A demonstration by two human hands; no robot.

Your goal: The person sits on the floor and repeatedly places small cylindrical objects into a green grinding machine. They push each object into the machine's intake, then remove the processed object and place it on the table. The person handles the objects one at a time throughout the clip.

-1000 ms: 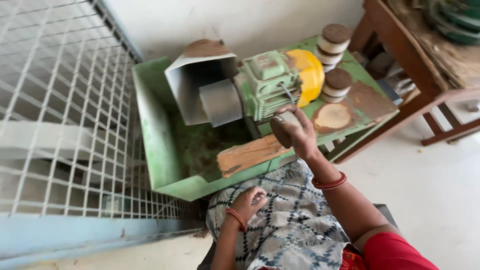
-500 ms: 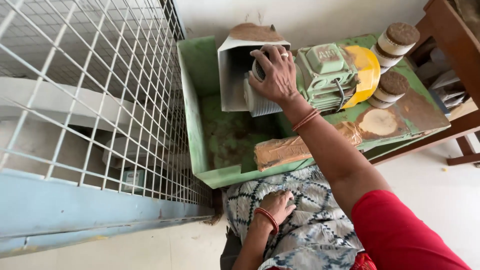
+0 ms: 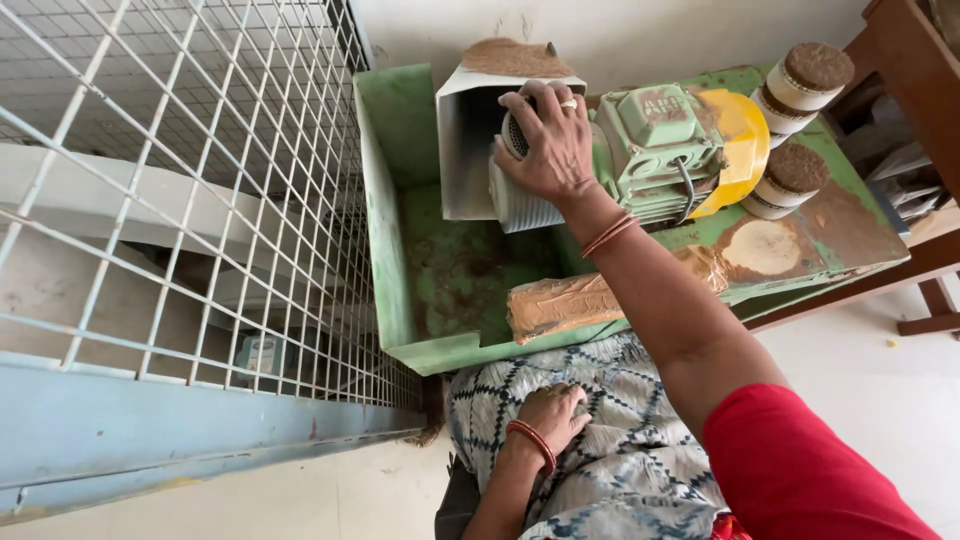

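The right hand [image 3: 548, 140] is closed over the motor's ribbed end cap [image 3: 522, 195], directly beneath it. The left hand [image 3: 552, 415] is rested flat on patterned cloth [image 3: 620, 450], holding nothing, well apart.

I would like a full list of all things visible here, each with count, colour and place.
Green metal trough: one, green, centre.
Green electric motor: one, green with a yellow end cover, on the trough's right part.
Grey sheet-metal hood: one, grey, dusty top, left of the motor.
Round dust-topped containers: two, white and brown, far right.
Brown dusty block: one, on the trough's front edge.
White wire mesh panel: one, left.
Patterned cloth: one, white and dark, on the lap.
Right hand: on the motor's ribbed end.
Left hand: rests on the cloth.
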